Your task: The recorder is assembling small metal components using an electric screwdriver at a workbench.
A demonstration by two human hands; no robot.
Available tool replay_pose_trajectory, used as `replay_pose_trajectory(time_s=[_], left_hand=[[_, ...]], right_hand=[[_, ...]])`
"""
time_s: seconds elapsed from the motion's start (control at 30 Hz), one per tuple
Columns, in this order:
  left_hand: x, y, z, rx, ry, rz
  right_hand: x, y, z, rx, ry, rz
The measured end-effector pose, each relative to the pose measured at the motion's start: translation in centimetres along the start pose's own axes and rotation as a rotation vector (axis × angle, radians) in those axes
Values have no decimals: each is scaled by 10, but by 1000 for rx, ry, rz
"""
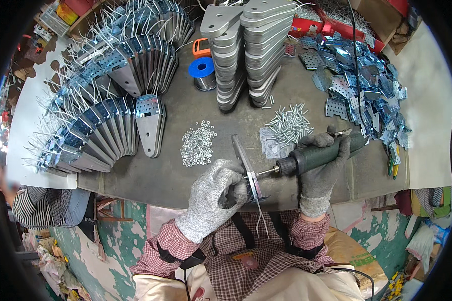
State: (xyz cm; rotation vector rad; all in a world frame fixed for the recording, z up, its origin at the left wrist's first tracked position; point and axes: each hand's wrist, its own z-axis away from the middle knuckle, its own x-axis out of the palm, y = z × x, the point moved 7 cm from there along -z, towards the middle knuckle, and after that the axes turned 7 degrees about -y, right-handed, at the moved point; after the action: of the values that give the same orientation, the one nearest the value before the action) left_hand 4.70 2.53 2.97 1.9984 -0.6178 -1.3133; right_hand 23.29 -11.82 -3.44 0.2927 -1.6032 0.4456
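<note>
My left hand (206, 200), in a grey knit glove, pinches a flat metal plate (243, 153) held on edge above the table's near side. Thin white wires (260, 220) hang from its lower end. My right hand (317, 188), gloved too, is wrapped round a dark electric screwdriver (316, 158) lying sideways. Its bit (268, 171) points left and meets the plate's right side; the exact contact is too small to make out. Beyond my left hand is a heap of small nuts (198, 144), and beyond the screwdriver a heap of screws (289, 125).
Plates with blue-silver brackets and wires (98, 133) fan out at left. Tall stacks of grey plates (263, 55) stand at the back, beside a blue solder spool (202, 67). Loose perforated brackets (354, 85) pile up at right, near pliers (394, 160). A black cable (356, 60) hangs there.
</note>
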Motion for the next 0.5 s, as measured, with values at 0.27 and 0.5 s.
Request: replay_pose_trajectory(time_s=[0.27, 0.5], left_hand=[[4, 3, 0, -13, -57, -123], [-1, 0, 3, 44, 56, -101]], right_hand=[[-4, 6, 2, 16, 69, -21], [-5, 7, 2, 0, 90, 50]])
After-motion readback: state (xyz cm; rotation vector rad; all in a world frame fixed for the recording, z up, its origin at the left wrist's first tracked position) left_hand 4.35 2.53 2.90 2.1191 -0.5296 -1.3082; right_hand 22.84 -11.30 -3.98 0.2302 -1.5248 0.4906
